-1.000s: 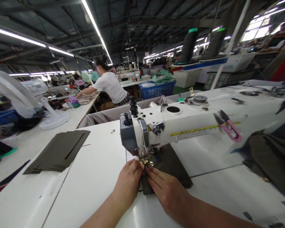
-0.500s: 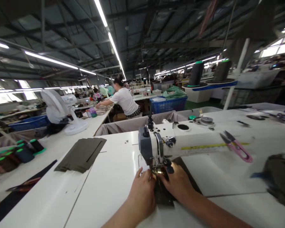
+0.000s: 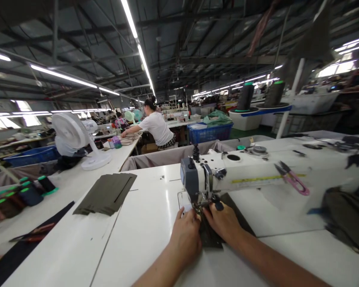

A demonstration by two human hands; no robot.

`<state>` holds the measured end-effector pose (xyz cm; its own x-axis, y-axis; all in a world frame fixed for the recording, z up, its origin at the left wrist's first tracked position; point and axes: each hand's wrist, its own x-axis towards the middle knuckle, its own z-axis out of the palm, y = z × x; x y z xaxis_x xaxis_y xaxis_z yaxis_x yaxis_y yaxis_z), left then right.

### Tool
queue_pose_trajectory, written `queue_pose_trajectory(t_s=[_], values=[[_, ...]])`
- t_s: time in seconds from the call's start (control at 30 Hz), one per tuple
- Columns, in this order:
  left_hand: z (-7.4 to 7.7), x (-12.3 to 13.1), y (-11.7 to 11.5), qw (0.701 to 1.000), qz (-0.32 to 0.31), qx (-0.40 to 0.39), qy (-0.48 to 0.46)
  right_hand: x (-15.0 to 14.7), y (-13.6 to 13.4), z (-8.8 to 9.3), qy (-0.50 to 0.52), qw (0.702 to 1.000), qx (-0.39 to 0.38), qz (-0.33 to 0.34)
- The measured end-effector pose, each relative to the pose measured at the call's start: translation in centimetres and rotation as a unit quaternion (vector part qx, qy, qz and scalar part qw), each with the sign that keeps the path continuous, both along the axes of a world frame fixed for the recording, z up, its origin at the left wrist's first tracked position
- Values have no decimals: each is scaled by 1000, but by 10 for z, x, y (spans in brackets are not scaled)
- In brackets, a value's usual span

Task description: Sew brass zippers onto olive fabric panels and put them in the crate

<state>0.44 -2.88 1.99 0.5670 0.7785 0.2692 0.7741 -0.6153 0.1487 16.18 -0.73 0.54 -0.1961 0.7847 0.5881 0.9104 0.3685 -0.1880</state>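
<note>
A white and grey sewing machine (image 3: 194, 179) stands on the white table. Dark olive fabric (image 3: 209, 235) lies under its needle area and runs on behind my right hand. My left hand (image 3: 187, 233) is at the left of the presser foot with its fingers closed at the fabric's edge; what is between the fingertips is hidden. Just right of the foot, my right hand (image 3: 224, 221) rests on the fabric, with its fingers partly hidden by the machine. A stack of olive fabric pieces (image 3: 106, 193) lies on the table to the left.
Pink thread snips (image 3: 293, 179) lie on the machine arm. A white fan (image 3: 74, 131) and thread spools (image 3: 30, 191) stand at the left. Dark fabric (image 3: 347, 219) is bunched at the right. A person in a white shirt (image 3: 157, 127) sits beyond, near a blue basket (image 3: 209, 131).
The view has shifted slightly, so the machine and both hands appear a little farther right. The hands remain beside the needle area, and the fabric's near edge appears slightly higher.
</note>
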Motion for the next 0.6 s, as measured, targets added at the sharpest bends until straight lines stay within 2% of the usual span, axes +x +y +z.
queue_pose_trajectory(t_s=[0.1, 0.17, 0.27, 0.47, 0.6], values=[[-7, 1, -3, 997, -45, 45, -36, 14, -33, 2, -32, 987, -30, 153], [-10, 1, -5, 993, -74, 72, -51, 20, -49, 2, -40, 972, -45, 227], [-12, 1, -7, 990, -84, 103, -52, 22, -56, -2, -43, 968, -41, 242], [-9, 0, -3, 988, -95, 116, -43, 18, -41, -9, -39, 971, 26, 235], [-6, 1, 3, 987, -100, 112, -47, 17, -33, -11, -46, 970, 42, 237]])
